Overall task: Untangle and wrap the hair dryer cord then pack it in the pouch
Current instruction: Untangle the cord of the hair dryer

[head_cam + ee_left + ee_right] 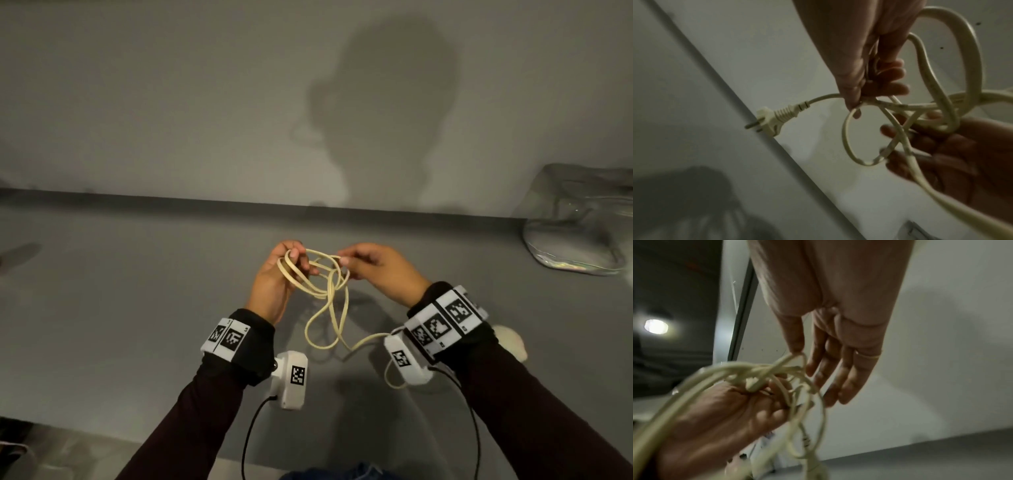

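So the cream rubbery hair dryer cord (329, 291) is up in the air over the grey table (102, 291), knotted between both hands. Left hand (274, 284) has fingers curled around a few loops, right hand (373, 270) pinches one strand with thumb and forefinger, other fingers straight. It looks light, floppy and a bit springy, so I'd grab near the white two-pin plug (772, 118) and feed that end back through. The clear plastic pouch (582, 219) sits far right.

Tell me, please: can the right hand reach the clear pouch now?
Probably not yet: the right hand pinches the tangled cord, while the pouch lies apart on the table's far right.
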Demonstrator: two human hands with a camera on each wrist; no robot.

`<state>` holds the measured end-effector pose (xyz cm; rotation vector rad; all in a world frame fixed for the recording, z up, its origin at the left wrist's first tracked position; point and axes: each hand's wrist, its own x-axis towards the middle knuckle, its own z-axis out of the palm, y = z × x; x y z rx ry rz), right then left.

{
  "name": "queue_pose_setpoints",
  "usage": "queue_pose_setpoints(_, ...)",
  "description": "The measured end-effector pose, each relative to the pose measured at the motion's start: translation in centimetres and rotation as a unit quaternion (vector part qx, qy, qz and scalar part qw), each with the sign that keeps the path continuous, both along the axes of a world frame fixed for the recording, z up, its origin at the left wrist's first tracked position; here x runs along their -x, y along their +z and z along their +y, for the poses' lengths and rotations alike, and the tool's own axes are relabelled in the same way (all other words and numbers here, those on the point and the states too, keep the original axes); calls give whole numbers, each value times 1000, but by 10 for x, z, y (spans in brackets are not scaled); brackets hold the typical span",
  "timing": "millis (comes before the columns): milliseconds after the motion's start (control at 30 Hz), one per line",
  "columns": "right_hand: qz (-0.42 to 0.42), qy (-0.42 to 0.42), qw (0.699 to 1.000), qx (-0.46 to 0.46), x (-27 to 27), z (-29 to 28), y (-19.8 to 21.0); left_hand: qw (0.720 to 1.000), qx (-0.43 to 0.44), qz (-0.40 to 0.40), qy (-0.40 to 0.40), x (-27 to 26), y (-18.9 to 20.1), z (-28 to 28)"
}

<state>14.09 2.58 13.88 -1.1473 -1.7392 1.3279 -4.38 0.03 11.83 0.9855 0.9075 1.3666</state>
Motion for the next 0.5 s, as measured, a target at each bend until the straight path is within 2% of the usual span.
queue_pose_setpoints(100, 54, 10, 997, 57, 11, -1, 0, 999, -25, 35, 2, -6, 0, -1)
queue_pose_setpoints(200, 34, 18, 997, 61, 16, -1, -1, 996, -53, 76, -11, -9, 2, -3)
queue_pose_setpoints(333, 45, -38, 997, 49, 16, 2, -1, 967, -116, 227, 18, 3, -2, 0)
queue_pose_setpoints(400, 83, -56, 993, 66, 14, 3, -1, 961, -107, 255, 21, 6, -1, 0)
queue_pose_setpoints(500, 167, -69, 978, 104, 10, 3, -2, 970, -40, 235, -52, 4, 0, -2)
